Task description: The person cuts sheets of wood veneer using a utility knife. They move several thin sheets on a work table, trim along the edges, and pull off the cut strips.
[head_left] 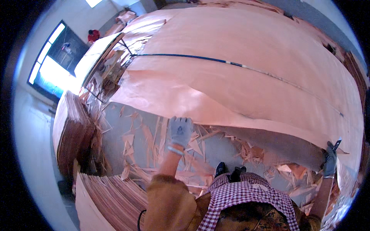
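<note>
A large, thin, pinkish wood veneer sheet point(165, 90) spreads out before me, its near edge rippled and lifted. My left hand point(180, 131), in a pale grey glove, is closed over that near edge with its fingertips at the sheet. Far to the right, my right hand point(329, 161), in a darker grey glove, is closed around a small dark tool point(337, 144) that looks like a cutter; its blade end is hard to make out. The tool sits beside the sheet's right near corner. Across the veneer lies a long, thin pole point(204, 58), dark at its left part and pale further right.
Torn veneer scraps point(154, 142) litter the grey floor around my feet. Stacks of veneer stand at the left point(75, 134) and near left point(110, 200). A table point(98, 57) with scraps beneath is at the far left, with a person in red point(93, 35) behind it.
</note>
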A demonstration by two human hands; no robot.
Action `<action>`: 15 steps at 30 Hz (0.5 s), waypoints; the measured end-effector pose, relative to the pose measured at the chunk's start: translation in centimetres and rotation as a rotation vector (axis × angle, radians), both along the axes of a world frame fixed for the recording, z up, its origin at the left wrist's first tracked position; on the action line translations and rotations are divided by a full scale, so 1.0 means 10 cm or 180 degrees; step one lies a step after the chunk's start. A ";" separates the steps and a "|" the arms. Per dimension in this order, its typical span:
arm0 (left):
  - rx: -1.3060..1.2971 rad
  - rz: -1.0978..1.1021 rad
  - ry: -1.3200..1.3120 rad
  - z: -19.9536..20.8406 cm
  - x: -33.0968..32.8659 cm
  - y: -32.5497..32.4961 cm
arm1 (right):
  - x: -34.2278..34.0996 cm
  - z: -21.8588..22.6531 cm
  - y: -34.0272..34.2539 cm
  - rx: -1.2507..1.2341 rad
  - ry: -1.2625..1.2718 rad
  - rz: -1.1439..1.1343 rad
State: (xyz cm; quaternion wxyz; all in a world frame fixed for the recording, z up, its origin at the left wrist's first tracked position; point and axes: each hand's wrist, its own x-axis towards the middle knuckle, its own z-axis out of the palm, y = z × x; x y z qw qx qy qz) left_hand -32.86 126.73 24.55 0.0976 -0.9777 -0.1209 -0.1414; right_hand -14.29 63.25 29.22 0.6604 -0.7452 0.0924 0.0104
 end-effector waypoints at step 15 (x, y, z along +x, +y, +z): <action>0.0429 0.1690 -0.0610 0.53 -1.95 -0.24 | 1.95 1.46 3.67 -0.1196 -0.1672 0.2739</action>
